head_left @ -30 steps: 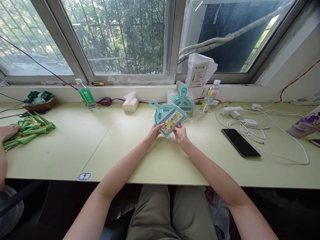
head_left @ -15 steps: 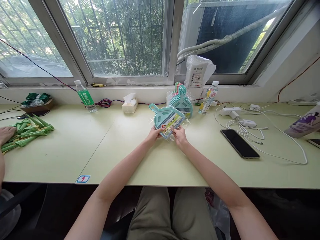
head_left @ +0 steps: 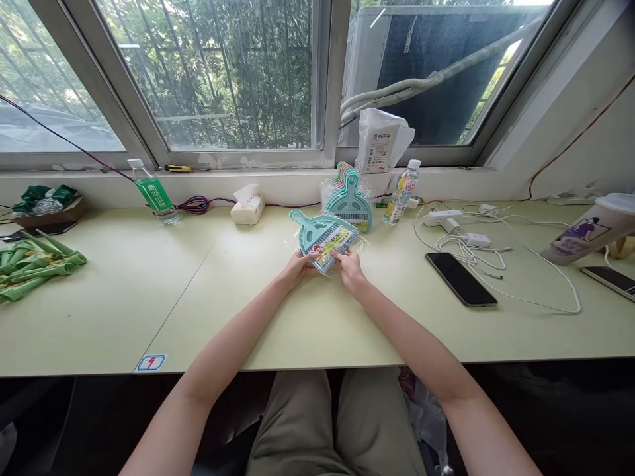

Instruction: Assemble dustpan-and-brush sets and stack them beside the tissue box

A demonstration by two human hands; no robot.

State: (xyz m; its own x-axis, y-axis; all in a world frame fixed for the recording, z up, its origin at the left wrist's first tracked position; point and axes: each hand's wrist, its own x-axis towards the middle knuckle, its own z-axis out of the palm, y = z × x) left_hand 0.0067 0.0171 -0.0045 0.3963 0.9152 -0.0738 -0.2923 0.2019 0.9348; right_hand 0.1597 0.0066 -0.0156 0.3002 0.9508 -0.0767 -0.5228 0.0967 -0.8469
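Observation:
A teal mini dustpan set [head_left: 323, 233] in a clear plastic wrapper, with a striped brush part and a yellow printed label, is between my two hands above the table. My left hand [head_left: 297, 266] pinches its lower left edge, thumb on top. On the lower right edge my right hand [head_left: 350, 266] has its fingers closed, thumb over the label. The pan's handle points to the upper left. Just behind it, a stack of wrapped dustpan sets [head_left: 351, 201], teal with some pink edges, leans upright near the wall. My fingers beneath the package are hidden.
Left lie rolled green leaves [head_left: 42, 266]; a green-labelled bottle [head_left: 155, 197] and a tissue pack [head_left: 247, 206] stand at the back. Right are another bottle [head_left: 401, 195], a black phone [head_left: 460, 279], white cables [head_left: 469, 248] and a tilted cup [head_left: 588, 231].
The view has turned a little to the right, so another person's hand on the green leaves has left the frame. Both my hands keep hold of the dustpan set, which barely moves.

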